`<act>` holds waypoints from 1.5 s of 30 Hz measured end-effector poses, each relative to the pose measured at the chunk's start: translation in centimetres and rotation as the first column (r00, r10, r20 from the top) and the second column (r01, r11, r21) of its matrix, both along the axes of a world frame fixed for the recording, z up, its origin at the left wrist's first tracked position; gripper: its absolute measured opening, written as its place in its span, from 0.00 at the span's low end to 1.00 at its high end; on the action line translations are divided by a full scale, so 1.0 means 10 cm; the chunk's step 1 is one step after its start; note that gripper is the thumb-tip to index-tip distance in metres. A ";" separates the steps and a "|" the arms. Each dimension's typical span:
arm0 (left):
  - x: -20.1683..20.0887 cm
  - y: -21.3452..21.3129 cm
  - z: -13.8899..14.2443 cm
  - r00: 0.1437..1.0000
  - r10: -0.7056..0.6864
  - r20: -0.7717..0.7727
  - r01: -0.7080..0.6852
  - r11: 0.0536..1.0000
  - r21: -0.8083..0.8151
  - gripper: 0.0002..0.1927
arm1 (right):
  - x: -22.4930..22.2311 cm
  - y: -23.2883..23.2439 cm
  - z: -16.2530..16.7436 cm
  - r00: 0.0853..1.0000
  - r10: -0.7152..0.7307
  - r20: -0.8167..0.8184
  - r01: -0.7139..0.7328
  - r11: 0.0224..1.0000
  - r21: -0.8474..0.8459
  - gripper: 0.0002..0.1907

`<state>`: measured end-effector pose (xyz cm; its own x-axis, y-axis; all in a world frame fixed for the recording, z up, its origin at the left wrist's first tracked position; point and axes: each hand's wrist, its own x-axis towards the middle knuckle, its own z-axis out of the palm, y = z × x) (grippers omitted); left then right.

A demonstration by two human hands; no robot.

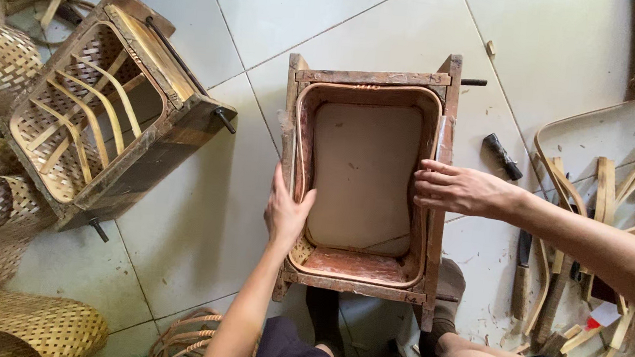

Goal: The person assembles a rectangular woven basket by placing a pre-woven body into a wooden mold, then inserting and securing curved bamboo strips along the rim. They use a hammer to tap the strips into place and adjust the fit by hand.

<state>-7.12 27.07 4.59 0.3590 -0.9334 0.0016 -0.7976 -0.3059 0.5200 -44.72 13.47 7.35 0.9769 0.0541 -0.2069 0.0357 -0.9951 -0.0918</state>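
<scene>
Head view: your left hand point(286, 212) presses the left wall of the wooden frame point(364, 182), fingers point(302, 196) curled over the rim onto the bent strip point(302, 135) lining the inside. Your right hand point(460, 189) lies flat on the right wall, fingers point(430, 182) nearly straight, gripping nothing. Risk: the strip looks springy; ease your left fingers and it could pop inward. The frame sits on the floor between your hands.
</scene>
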 end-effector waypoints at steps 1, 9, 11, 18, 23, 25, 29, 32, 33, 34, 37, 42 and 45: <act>0.00 0.06 0.03 0.998 0.056 -0.030 -0.051 0.989 0.136 0.46 | 0.02 -0.01 0.00 0.991 0.029 -0.128 -0.035 0.999 -0.040 0.42; 0.05 0.11 0.31 0.982 0.040 -0.185 -0.001 0.979 0.203 0.48 | 0.20 -0.12 0.35 0.961 -0.104 -0.256 0.058 0.982 -0.181 0.52; 0.02 0.22 0.35 0.984 -0.035 -0.173 0.053 0.993 0.102 0.52 | 0.18 -0.43 0.45 0.959 -0.234 -0.161 0.161 0.915 -0.369 0.53; 0.22 0.68 0.19 0.997 -0.030 -0.073 0.033 0.999 0.043 0.37 | 0.12 -0.84 0.34 0.912 -0.261 -0.317 0.110 0.900 -0.422 0.39; 0.80 -0.10 0.13 0.987 -0.159 -0.037 0.159 0.987 0.015 0.35 | 0.01 -0.73 0.18 0.917 -0.392 -0.078 0.345 0.875 -0.338 0.26; 0.89 -0.62 0.17 0.979 -0.201 -0.035 0.197 0.976 -0.091 0.34 | -0.01 -0.67 0.12 0.924 -0.382 0.019 0.358 0.847 -0.392 0.31; 0.62 -1.34 0.31 0.916 -0.090 0.390 0.164 0.973 -0.161 0.29 | -0.02 -0.31 -0.07 0.880 -0.424 0.215 0.457 0.879 -0.135 0.19; -0.07 -1.21 0.41 0.970 -0.242 0.006 0.218 0.863 -0.455 0.23 | -0.02 0.11 -0.23 0.899 -0.393 0.193 0.413 0.908 -0.077 0.18; -0.27 -0.92 0.47 0.910 -0.405 -0.086 0.352 0.866 -0.355 0.17 | -0.04 0.28 -0.26 0.857 -0.384 0.344 0.413 0.911 -0.012 0.18; -0.52 -0.74 0.50 0.833 -0.554 0.006 0.512 0.766 -0.387 0.11 | -0.05 0.47 -0.28 0.787 -0.381 0.485 0.408 0.912 0.054 0.18; -0.99 0.02 0.63 0.587 -0.699 -0.408 0.756 0.654 -0.032 0.25 | -0.02 1.00 -0.23 0.863 -0.398 0.310 0.379 0.917 0.123 0.22; -1.02 0.37 0.69 0.499 -0.643 -0.580 0.844 0.513 0.157 0.23 | -0.02 1.43 0.16 0.887 -0.409 -0.212 0.460 0.752 0.472 0.25; -0.92 -0.23 0.51 0.546 -0.837 -0.033 0.792 0.528 -0.307 0.16 | -0.17 1.04 0.35 0.773 -0.561 0.296 0.363 0.774 0.519 0.27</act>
